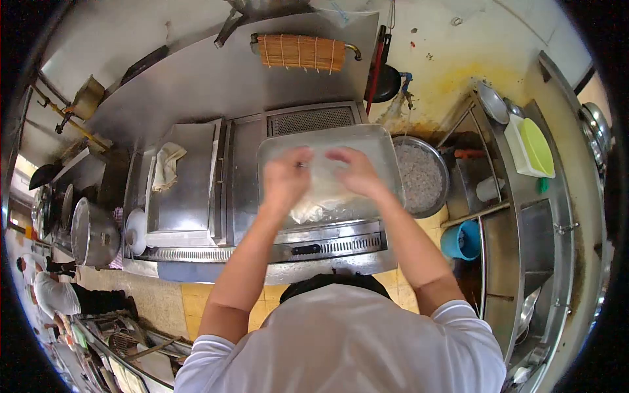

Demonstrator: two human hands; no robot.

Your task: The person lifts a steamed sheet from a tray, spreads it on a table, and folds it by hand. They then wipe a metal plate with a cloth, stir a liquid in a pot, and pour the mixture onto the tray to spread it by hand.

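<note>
My left hand (286,175) and my right hand (359,172) are above a shallow rectangular metal tray (383,141), with their fingertips turned toward each other. Both are smeared by motion, so I cannot tell whether they grip anything. Beneath them, a thin, pale, wet-looking sheet (324,190) spreads over the tray's middle. Its near left end is bunched into a white, crumpled fold (306,211). The tray rests on a steel cooking counter, in front of a perforated metal panel (311,121).
Left of the tray are a flat steel lid (187,183) with a cloth (168,166) on it and a large pot (94,234). At right stand a round basin (443,171) of greyish contents, a blue bucket (461,240) and steel shelving (538,236). Another person (57,293) stands far left.
</note>
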